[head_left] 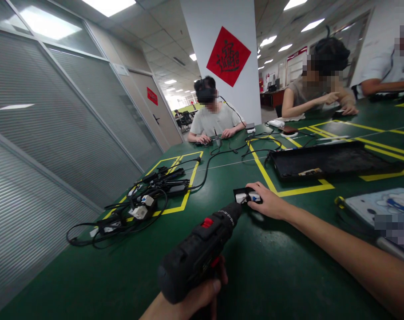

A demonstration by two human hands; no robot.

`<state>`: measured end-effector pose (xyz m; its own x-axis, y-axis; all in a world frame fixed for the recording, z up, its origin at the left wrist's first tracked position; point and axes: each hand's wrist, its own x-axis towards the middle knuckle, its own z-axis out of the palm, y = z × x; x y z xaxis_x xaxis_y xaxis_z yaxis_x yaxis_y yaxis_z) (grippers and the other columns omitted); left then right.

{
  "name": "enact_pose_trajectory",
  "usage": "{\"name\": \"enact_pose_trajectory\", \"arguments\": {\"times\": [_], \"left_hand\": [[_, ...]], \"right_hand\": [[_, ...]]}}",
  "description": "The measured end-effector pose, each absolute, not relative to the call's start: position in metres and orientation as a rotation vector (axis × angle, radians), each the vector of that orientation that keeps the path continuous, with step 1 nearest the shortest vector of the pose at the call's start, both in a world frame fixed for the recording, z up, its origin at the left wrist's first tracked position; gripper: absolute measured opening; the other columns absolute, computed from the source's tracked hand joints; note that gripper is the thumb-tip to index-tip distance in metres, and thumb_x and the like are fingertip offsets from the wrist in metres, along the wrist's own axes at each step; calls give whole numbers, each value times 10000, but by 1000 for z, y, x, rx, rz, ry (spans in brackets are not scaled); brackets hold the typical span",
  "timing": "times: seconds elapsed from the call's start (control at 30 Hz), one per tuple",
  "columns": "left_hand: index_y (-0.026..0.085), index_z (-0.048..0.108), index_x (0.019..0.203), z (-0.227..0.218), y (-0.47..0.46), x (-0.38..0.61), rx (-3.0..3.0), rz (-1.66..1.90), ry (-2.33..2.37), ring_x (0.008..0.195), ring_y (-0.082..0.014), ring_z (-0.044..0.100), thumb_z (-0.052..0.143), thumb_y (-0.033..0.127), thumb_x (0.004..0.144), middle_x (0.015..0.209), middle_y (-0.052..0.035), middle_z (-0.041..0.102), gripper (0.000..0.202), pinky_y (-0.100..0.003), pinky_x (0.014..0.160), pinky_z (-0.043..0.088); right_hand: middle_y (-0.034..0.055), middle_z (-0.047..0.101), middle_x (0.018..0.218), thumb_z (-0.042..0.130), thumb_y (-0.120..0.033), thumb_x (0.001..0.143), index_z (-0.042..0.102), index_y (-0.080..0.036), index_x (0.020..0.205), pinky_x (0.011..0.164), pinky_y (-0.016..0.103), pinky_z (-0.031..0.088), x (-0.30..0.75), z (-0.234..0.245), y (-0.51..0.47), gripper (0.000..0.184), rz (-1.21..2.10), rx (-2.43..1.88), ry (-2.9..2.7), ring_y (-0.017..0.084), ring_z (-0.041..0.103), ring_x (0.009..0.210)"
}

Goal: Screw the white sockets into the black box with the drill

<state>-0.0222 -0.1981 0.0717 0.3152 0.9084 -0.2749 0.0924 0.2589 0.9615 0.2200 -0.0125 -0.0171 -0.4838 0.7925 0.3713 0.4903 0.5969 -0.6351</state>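
My left hand [202,298] grips a black cordless drill [198,253] with a red switch, its nose pointing at a small black part [243,194] with white pieces on the green table [255,275]. My right hand [268,202] reaches in from the right and presses its fingers on that small part, holding it down on the table. The drill tip is touching or almost touching the part.
A heap of black cables and adapters [138,204] lies at the left inside yellow tape lines. A black tray [328,162] sits at the right, a light-coloured case [382,204] nearer me. Three other people sit at the far side of the table.
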Motion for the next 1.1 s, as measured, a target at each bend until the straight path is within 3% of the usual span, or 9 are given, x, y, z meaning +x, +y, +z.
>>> {"name": "enact_pose_trajectory", "arguments": {"times": [0.2, 0.43, 0.67, 0.9, 1.0, 1.1], "left_hand": [[155, 456, 1086, 74, -198, -20, 1129, 681, 1074, 526, -160, 635, 630, 325, 772, 788, -83, 668, 398, -277, 502, 493], [135, 487, 1036, 63, -200, -25, 1068, 676, 1147, 480, -147, 583, 635, 379, 758, 565, -2, 586, 397, -282, 499, 493], [130, 475, 992, 45, -195, -35, 1168, 641, 1214, 442, -130, 568, 654, 380, 736, 533, -6, 604, 399, -258, 486, 474], [108, 452, 1156, 45, -192, -32, 1259, 687, 1176, 395, -127, 554, 633, 407, 735, 545, -6, 599, 547, -232, 424, 448], [116, 508, 1114, 53, -193, -30, 1299, 732, 1230, 440, -124, 577, 667, 339, 717, 638, -31, 626, 482, -236, 465, 470], [111, 552, 987, 61, -196, -27, 1229, 702, 1251, 470, -127, 580, 637, 327, 746, 573, -22, 610, 335, -244, 519, 486]], "right_hand": [[53, 412, 1132, 583, -279, 839, 379, -229, 1267, 882, 304, 388, 221, -16, -14, 477, 605, -1027, -2175, 186, 497, 942], [52, 414, 1113, 589, -254, 833, 397, -220, 1253, 874, 286, 388, 220, -14, -14, 463, 610, -1022, -2168, 178, 492, 943], [52, 410, 1112, 589, -259, 829, 396, -220, 1254, 861, 287, 396, 220, -16, -13, 468, 599, -1020, -2164, 174, 502, 909], [51, 412, 1104, 590, -275, 831, 396, -225, 1249, 860, 289, 396, 220, -18, -12, 463, 594, -1013, -2169, 176, 498, 911], [49, 408, 1114, 585, -283, 835, 392, -232, 1251, 859, 292, 397, 220, -19, -12, 462, 594, -1021, -2167, 177, 497, 914], [47, 411, 1113, 579, -290, 839, 392, -237, 1247, 851, 292, 401, 221, -19, -12, 452, 610, -1018, -2168, 177, 499, 911]]}}
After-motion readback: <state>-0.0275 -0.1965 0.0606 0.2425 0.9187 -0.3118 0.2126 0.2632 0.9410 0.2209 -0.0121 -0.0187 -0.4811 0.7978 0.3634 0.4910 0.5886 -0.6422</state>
